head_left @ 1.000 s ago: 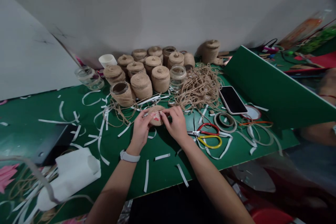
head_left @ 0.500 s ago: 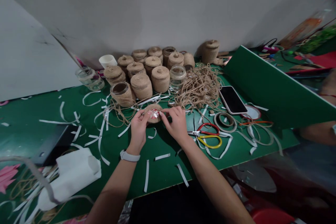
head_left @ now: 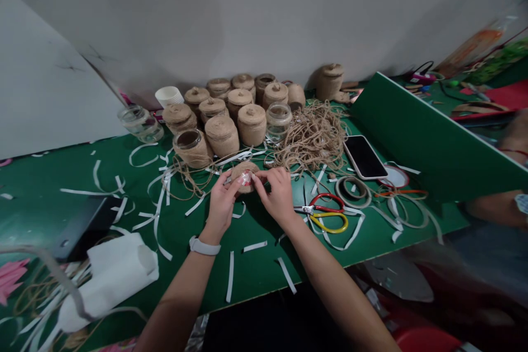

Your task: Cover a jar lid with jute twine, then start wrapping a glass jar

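Just in front of the jars, a round twine-wrapped lid [head_left: 246, 167] with a shiny red and clear centre is held up over the green table. My left hand [head_left: 223, 198] grips its left side, thumb near the shiny centre. At its right edge, my right hand [head_left: 274, 190] has its fingertips pinched on the lid. Loose brown twine [head_left: 313, 135] lies in a heap behind my right hand. Scissors [head_left: 328, 212] with one red and one yellow handle lie right of it.
Several twine-wrapped jars [head_left: 221, 135] stand at the back. A phone [head_left: 365, 157], tape rolls [head_left: 353, 191] and white strips [head_left: 287, 275] lie around. A green board [head_left: 437, 148] leans at the right, with another person's arm [head_left: 499, 209] beyond it. A white roll [head_left: 111, 275] lies at the left.
The lid has turned and shifted slightly right, and my left hand has moved slightly right with it. The other person's forearm beyond the board has moved, and a watch now shows on it.
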A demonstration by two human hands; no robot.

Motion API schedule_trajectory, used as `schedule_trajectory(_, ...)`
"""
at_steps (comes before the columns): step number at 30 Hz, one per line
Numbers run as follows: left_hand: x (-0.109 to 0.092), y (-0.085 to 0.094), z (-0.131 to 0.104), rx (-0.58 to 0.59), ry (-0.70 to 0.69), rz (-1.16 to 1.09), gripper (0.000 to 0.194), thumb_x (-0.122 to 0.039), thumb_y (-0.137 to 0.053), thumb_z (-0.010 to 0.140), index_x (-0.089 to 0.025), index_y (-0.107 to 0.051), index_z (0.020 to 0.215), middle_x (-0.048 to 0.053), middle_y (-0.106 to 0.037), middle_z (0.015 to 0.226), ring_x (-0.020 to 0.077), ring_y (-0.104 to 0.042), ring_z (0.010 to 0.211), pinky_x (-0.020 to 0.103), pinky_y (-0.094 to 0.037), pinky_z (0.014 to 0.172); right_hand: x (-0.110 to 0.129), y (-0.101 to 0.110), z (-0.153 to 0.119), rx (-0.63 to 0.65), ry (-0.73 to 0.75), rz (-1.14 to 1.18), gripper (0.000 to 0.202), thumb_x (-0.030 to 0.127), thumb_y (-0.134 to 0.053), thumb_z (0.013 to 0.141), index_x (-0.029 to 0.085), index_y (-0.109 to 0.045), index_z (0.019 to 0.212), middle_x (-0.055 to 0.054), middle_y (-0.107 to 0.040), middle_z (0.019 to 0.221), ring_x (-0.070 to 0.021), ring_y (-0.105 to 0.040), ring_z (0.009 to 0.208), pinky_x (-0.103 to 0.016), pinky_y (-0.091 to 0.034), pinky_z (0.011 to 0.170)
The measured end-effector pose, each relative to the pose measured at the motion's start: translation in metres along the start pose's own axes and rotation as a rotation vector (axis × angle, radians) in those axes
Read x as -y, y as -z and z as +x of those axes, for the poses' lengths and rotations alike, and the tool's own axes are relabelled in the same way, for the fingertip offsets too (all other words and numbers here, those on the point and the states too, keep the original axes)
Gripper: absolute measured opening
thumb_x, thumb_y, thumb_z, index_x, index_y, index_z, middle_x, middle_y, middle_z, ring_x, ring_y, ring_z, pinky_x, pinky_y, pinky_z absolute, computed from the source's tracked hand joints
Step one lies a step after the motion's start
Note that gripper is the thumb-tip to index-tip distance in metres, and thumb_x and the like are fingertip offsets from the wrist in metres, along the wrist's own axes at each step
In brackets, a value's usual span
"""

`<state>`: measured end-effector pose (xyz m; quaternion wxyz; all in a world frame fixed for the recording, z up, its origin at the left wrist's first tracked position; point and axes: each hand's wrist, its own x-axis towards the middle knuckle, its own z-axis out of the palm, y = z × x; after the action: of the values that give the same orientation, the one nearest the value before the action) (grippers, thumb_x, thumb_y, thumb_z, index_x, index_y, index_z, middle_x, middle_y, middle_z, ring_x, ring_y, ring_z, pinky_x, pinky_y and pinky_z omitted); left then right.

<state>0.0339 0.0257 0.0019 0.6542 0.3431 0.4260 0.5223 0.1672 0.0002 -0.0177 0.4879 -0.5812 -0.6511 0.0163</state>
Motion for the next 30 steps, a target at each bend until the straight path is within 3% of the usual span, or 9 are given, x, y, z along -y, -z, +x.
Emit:
schedule_trajectory(16, 0.0031, 0.0021, -0.0005, 0.047, 0.078, 0.037, 0.027, -0.033, -0.082, 0.063, -0.016, -0.063, 0.074, 0.001, -0.069, 0.073, 0.0122, -0.063, 0.064, 0.022, -0.050, 0.061, -0.0005, -0.0010, -0.0008, 0.083, -0.041, 0.020, 0.017, 0.031, -0.052, 0.095, 0.021, -0.065, 0.090, -0.004, -0.067, 0.083, -0.0210, -0.053, 0.086, -0.037, -0.039, 0.077)
schedule_trajectory(24, 0.0087, 0.0061, 0.0034, 0.011, -0.009, 0.277, 0.021, -0.029, -0.079, 0.062, -0.013, -0.070, 0.073, 0.000, -0.068, 0.064, 0.0124, -0.060, 0.058, 0.022, -0.048, 0.057, -0.0034, -0.0010, -0.0011, 0.090, -0.015, 0.041, 0.017, 0.031, -0.054, 0.094, 0.022, -0.068, 0.092, -0.005, -0.066, 0.083, -0.0215, -0.052, 0.085, -0.037, -0.043, 0.077)
schedule_trajectory(30, 0.0058, 0.0061, 0.0038, -0.050, -0.059, 0.287, 0.017, -0.027, -0.079, 0.061, -0.015, -0.071, 0.070, 0.000, -0.070, 0.063, 0.0145, -0.062, 0.057, 0.025, -0.051, 0.057, -0.0006, 0.0011, 0.0013, 0.084, -0.063, 0.060, 0.017, 0.030, -0.053, 0.095, 0.021, -0.066, 0.099, -0.007, -0.066, 0.092, -0.0222, -0.054, 0.091, -0.039, -0.045, 0.081)
